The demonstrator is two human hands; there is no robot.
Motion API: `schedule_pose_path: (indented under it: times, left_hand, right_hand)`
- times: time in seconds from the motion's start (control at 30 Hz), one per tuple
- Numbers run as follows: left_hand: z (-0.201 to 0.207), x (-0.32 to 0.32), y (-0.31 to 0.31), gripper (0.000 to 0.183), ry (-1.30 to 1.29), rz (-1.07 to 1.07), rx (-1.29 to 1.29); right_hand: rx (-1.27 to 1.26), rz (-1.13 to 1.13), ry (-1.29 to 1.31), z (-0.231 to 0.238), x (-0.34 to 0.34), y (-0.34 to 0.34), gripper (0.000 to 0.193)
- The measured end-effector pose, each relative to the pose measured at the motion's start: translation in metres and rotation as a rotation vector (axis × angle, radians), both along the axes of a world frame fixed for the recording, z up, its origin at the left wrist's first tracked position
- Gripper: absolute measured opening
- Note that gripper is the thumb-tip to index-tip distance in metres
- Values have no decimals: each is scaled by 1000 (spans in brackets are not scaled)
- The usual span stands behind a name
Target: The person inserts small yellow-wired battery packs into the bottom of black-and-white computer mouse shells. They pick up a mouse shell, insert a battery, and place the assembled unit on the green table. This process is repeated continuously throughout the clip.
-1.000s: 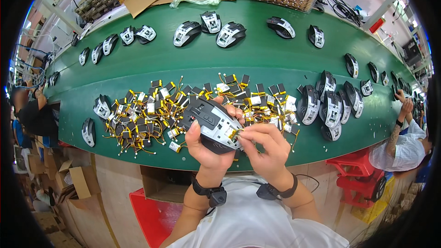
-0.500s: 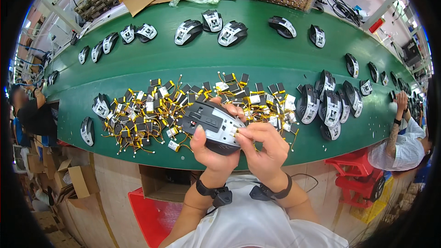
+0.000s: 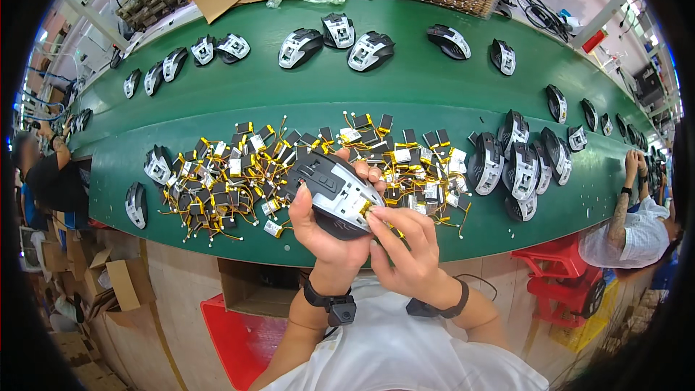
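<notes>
My left hand (image 3: 326, 235) is closed around a black and white computer mouse (image 3: 318, 182), its underside up and tilted, above the table. The thumb lies along the near side and the fingers curl over the far side. My right hand (image 3: 413, 250) has its thumb and index fingertip at the mouse's right end, on a small battery (image 3: 366, 209) with a yellow end. How far the battery sits in the mouse is partly hidden by the fingers. Beneath and around both hands spreads a heap of small batteries (image 3: 210, 188) with thin wires and white plugs.
More mice (image 3: 523, 174) are piled right of the heap; another mouse (image 3: 136, 205) lies at its left. Several mice (image 3: 300, 47) stand along the far green strip (image 3: 405, 87). Co-workers sit at left and right. A red stool (image 3: 554, 257) and red bin (image 3: 239, 340) stand below the table.
The mouse has turned slightly and its right end has come lower and left. My right hand has moved down and left, and more of the yellow end shows. Far mice appear slightly farther right.
</notes>
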State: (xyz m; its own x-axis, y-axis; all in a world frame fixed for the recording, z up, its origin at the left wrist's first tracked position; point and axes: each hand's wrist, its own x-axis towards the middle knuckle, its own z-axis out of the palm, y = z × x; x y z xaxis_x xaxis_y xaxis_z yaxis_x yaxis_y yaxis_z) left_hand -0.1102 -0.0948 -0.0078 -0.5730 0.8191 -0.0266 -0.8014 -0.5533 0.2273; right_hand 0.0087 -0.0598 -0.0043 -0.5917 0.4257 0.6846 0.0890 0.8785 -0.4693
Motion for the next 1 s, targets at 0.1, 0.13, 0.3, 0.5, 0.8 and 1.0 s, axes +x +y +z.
schedule_pose_path:
  times: [0.1,0.13,0.3,0.5,0.8,1.0]
  left_hand:
    - [3,0,0,68,15,14,-1]
    - [3,0,-1,68,18,11,0]
    - [3,2,-4,68,8,-20,-5]
    - [5,1,-2,64,84,59,-19]
    - [4,-6,5,62,56,-50,-8]
    - [4,-1,3,62,136,-3,-47]
  right_hand:
    - [27,2,-11,-1,3,1,43]
    - [41,-3,-17,-1,4,1,44]
    - [15,-31,85,-4,-1,8,41]
    - [-71,-14,208,-24,-15,-2,41]
    - [-181,-78,262,-13,-19,1,33]
    - [-33,-110,171,-13,-19,8,33]
